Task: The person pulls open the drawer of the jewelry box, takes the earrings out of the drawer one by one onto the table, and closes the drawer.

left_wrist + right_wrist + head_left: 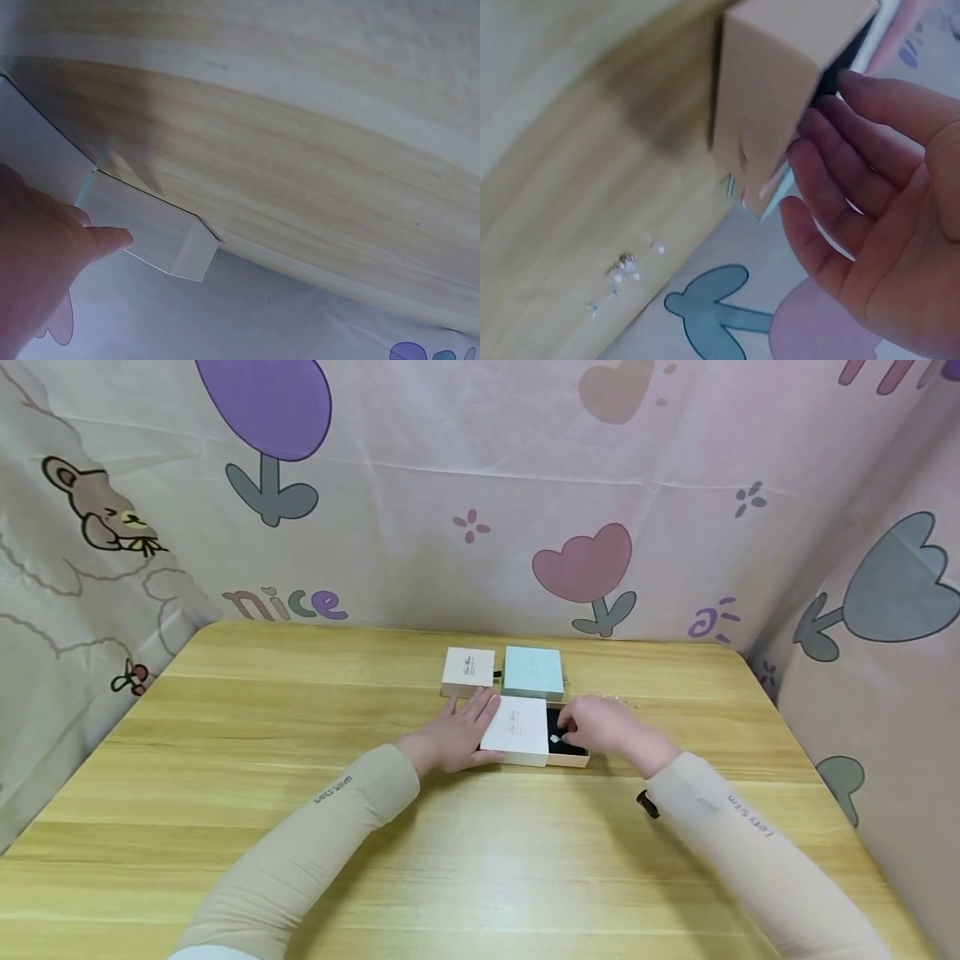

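Observation:
A white box sleeve (516, 724) with small dark lettering lies on the wooden table, and a drawer lined in black (556, 722) is slid partly out of its right end. My left hand (459, 737) holds the sleeve's left end, thumb along the front side and fingers spread toward the back corner. Over the drawer, my right hand (603, 727) has its fingertips down at the black lining. Beside them lies a small shiny piece of jewelry (555, 738). In the right wrist view the drawer's tan end (761, 90) hides the fingertips partly; I cannot tell whether they pinch anything.
Behind the sleeve stand a smaller white box (468, 668) with a dark tab and a light blue box (533, 670). Several small sparkling jewelry pieces (626, 266) lie on the table beyond my right hand. A patterned cloth (420, 560) hangs along the table's back edge.

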Available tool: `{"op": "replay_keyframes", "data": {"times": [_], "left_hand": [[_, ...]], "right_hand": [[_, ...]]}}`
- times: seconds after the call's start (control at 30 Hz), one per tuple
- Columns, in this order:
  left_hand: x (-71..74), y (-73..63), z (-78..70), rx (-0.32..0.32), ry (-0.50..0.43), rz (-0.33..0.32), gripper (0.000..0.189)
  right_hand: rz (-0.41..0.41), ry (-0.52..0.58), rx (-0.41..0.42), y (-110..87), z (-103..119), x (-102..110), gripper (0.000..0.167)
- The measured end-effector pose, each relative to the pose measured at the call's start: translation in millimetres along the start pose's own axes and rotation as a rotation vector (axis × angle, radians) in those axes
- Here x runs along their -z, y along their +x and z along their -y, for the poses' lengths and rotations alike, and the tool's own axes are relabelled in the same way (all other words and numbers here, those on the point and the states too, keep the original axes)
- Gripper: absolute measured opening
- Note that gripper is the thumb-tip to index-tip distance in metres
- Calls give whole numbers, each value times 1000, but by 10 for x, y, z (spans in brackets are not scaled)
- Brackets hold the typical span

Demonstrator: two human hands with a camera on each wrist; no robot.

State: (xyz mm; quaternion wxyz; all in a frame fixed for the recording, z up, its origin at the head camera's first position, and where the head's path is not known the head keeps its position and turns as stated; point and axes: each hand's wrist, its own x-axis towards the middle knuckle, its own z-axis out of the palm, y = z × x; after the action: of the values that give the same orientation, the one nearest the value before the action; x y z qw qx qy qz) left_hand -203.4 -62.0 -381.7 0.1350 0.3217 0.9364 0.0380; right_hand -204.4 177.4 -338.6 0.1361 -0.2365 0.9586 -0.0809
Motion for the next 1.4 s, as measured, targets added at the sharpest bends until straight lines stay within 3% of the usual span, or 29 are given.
{"op": "replay_keyframes", "data": {"times": [0.2,0.57,0.77,1.03,1.2,1.4], "left_hand": [[-16,4,14,-4,0,-8,90],[-14,1,12,-9,3,-8,90],[-19,3,16,-3,6,-5,90],[-26,18,18,-9,3,-11,90],[-27,16,20,-12,11,-8,90],[-26,10,14,-2,-1,2,90]], "right_hand": [[-47,-86,40,-2,46,-102,6],[-170,-151,45,-5,113,-188,26],[-198,-142,28,-2,132,-222,22],[-216,-10,5,-19,60,-143,12],[-257,127,-76,-56,-79,33,11],[-294,193,-193,-127,-409,171,16]]}}
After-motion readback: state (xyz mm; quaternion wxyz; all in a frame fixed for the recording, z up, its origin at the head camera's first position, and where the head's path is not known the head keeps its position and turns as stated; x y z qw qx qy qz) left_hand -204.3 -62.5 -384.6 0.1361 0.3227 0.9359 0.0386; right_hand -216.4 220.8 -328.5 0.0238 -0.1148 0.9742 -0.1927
